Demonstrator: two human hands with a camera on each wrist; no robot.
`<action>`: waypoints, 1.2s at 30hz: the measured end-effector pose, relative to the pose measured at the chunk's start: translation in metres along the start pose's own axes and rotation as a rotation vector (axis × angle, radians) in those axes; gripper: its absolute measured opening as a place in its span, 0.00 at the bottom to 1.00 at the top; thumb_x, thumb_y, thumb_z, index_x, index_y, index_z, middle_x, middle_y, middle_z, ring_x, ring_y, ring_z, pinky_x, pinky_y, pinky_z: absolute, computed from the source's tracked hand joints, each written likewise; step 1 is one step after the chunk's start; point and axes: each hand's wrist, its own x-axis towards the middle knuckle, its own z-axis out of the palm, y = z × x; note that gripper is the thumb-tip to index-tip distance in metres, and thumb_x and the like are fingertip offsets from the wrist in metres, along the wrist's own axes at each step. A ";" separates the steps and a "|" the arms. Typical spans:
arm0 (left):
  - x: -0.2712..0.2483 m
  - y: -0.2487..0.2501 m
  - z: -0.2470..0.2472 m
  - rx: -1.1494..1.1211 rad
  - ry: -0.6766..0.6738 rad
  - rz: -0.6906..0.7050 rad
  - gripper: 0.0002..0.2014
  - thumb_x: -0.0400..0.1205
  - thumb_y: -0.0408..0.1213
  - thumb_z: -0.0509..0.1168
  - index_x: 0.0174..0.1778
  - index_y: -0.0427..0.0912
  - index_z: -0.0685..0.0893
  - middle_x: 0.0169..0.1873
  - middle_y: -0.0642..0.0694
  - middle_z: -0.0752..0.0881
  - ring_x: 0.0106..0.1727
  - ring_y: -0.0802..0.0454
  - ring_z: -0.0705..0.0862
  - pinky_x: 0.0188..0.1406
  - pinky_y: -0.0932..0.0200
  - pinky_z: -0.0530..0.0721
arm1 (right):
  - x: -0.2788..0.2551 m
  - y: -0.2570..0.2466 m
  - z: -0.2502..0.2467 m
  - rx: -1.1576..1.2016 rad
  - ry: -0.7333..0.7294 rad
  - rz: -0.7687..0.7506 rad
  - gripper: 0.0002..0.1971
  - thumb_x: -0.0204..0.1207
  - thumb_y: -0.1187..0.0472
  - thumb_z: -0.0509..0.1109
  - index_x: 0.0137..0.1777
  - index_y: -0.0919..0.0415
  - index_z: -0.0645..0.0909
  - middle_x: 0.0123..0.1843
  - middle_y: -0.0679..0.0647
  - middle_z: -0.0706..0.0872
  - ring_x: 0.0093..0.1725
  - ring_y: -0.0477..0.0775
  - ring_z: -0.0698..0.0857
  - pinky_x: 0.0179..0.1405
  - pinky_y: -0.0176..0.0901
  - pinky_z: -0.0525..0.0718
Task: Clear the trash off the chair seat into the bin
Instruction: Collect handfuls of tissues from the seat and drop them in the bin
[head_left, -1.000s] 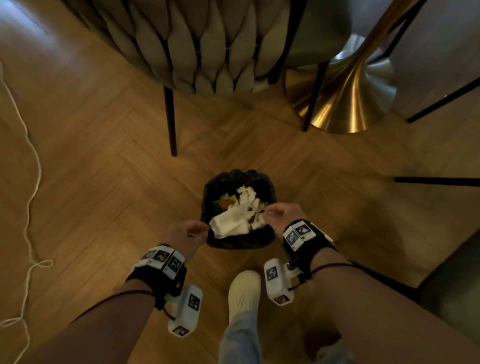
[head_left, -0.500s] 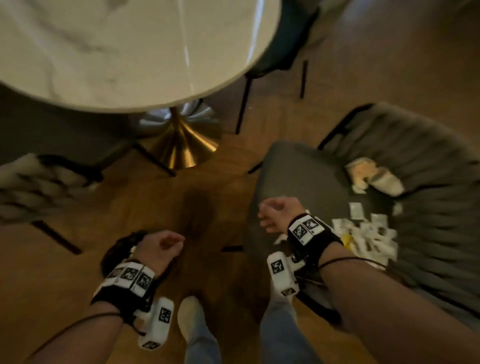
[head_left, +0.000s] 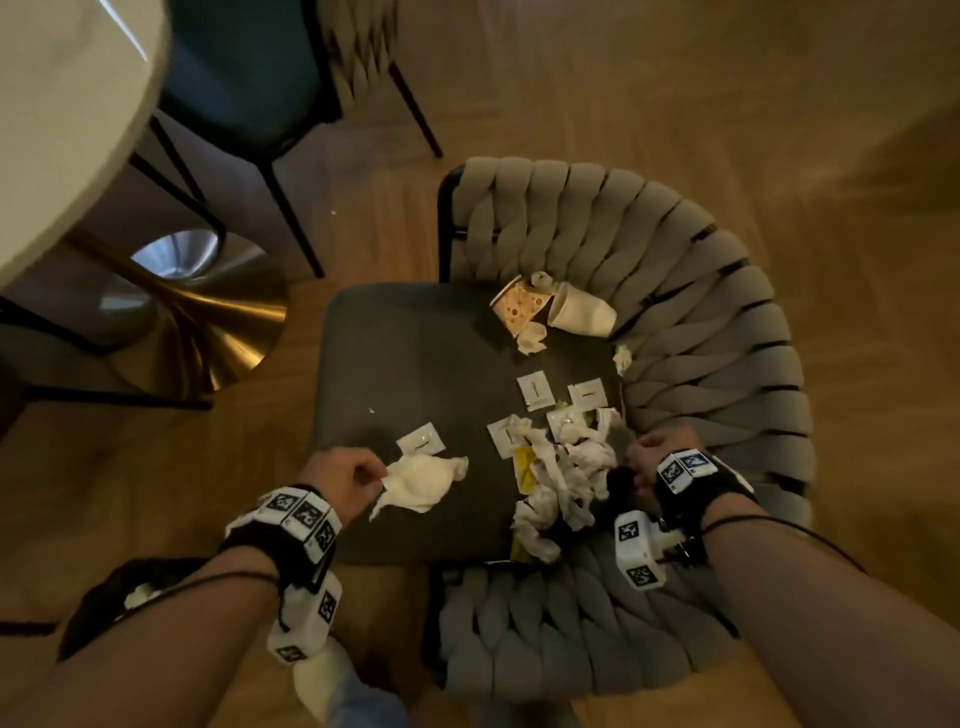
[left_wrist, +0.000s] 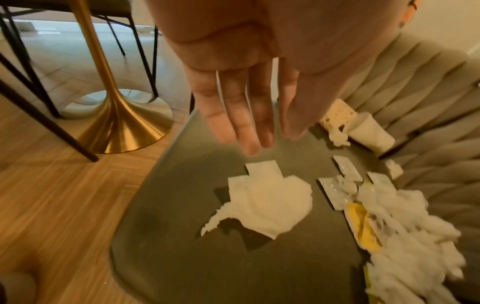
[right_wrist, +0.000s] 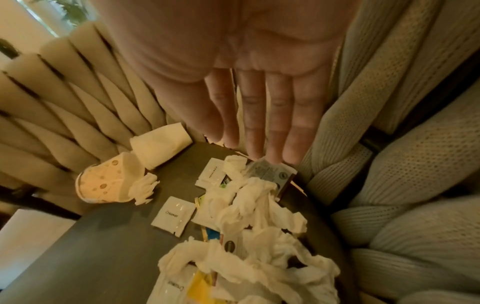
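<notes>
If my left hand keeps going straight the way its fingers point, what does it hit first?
Probably the flat white napkin on the seat. The left hand's straight fingers point down at it, with only air between, though depth is hard to judge.

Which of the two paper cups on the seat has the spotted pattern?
The spotted cup lies on its side at the back of the seat, nearer the table. The plain white cup beside it, also tipped over, rests against the woven backrest.
</notes>
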 end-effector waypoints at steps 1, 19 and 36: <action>0.006 0.004 0.009 0.025 -0.008 0.003 0.06 0.76 0.38 0.70 0.47 0.52 0.87 0.45 0.52 0.89 0.47 0.55 0.85 0.53 0.61 0.83 | 0.010 0.003 0.002 -0.008 -0.015 0.015 0.06 0.69 0.64 0.72 0.32 0.59 0.86 0.38 0.62 0.92 0.43 0.67 0.91 0.49 0.65 0.89; 0.107 0.025 0.078 0.631 -0.299 0.201 0.23 0.80 0.47 0.61 0.72 0.56 0.70 0.68 0.49 0.74 0.69 0.47 0.73 0.67 0.50 0.75 | 0.086 0.007 0.033 -0.295 -0.138 -0.092 0.53 0.59 0.52 0.85 0.82 0.51 0.59 0.80 0.56 0.70 0.77 0.60 0.71 0.74 0.51 0.73; 0.082 0.015 0.055 0.266 -0.161 0.071 0.24 0.74 0.48 0.70 0.66 0.50 0.75 0.57 0.52 0.78 0.59 0.52 0.76 0.60 0.54 0.77 | 0.100 0.004 0.051 -0.515 -0.106 -0.043 0.56 0.54 0.43 0.86 0.78 0.66 0.63 0.77 0.62 0.70 0.78 0.63 0.69 0.76 0.52 0.71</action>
